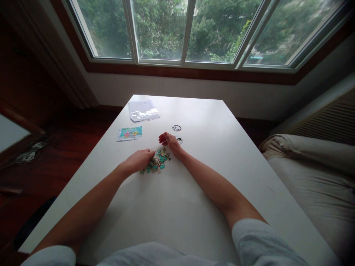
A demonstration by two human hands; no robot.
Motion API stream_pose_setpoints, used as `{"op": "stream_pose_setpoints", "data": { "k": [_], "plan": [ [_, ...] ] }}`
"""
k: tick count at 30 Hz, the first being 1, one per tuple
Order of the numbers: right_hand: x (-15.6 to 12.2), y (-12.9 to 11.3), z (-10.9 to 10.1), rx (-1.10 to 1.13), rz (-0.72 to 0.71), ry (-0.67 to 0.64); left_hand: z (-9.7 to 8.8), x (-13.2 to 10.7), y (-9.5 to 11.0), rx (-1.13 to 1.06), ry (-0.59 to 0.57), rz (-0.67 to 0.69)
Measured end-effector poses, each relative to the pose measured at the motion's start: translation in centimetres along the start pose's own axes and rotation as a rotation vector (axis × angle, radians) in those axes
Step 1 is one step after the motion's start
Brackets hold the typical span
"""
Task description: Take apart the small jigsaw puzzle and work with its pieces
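Observation:
A loose heap of small jigsaw puzzle pieces (158,161), teal, green, and tan, lies on the white table (177,207). My left hand (140,159) is at the heap's left edge, fingers curled closed over it; whatever they pinch is too small to make out. Just beyond the heap on the right, my right hand (170,143) rests with its fingers extended and slightly bent, apart from one another, holding nothing that I can see. A small picture card (130,133) with colourful cartoon figures on a teal ground lies to the left, beyond my left hand.
Clear plastic bags with papers (143,110) lie at the table's far left. Two round metal-rimmed fittings (176,128) are set in the tabletop, the nearer partly behind my right hand. A beige padded seat (302,177) stands at right; a window (183,33) is ahead.

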State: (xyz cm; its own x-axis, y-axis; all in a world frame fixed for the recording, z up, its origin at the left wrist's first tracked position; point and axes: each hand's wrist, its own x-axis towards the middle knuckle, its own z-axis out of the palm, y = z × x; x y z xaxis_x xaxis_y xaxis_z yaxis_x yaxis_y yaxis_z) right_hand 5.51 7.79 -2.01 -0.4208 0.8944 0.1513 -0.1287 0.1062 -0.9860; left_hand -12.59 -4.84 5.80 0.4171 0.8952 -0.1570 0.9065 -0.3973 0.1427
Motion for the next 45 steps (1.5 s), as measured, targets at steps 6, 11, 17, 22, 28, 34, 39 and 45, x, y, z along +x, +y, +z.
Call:
{"op": "stream_pose_setpoints", "data": {
  "k": [6, 11, 17, 22, 28, 34, 39, 45],
  "plan": [
    [0.1, 0.3, -0.1, 0.004, 0.003, -0.011, -0.5, 0.4, -1.1, -0.028, 0.038, 0.046],
    [0.2, 0.5, -0.2, 0.014, 0.002, -0.013, -0.8, 0.3, -1.9, -0.096, 0.123, 0.017],
    [0.2, 0.4, -0.2, -0.007, 0.017, -0.014, -0.5, 0.4, -2.0, -0.169, 0.169, -0.047],
    [0.2, 0.3, -0.2, -0.003, 0.003, -0.018, 0.5, 1.0, -2.6, -0.258, 0.149, -0.108],
    [0.2, 0.4, -0.2, -0.001, -0.010, -0.021, 0.6, 1.5, -3.0, -0.348, 0.124, -0.145],
    [0.1, 0.3, -0.2, -0.014, 0.008, -0.018, 0.8, 1.6, -3.3, -0.476, 0.130, -0.155],
    [0.1, 0.3, -0.2, -0.001, -0.002, -0.027, 1.3, 1.8, -3.7, -0.546, 0.122, -0.161],
    [0.1, 0.2, -0.2, -0.019, 0.003, -0.026, 1.2, 1.8, -3.7, -0.520, 0.128, -0.176]
  ]
}}
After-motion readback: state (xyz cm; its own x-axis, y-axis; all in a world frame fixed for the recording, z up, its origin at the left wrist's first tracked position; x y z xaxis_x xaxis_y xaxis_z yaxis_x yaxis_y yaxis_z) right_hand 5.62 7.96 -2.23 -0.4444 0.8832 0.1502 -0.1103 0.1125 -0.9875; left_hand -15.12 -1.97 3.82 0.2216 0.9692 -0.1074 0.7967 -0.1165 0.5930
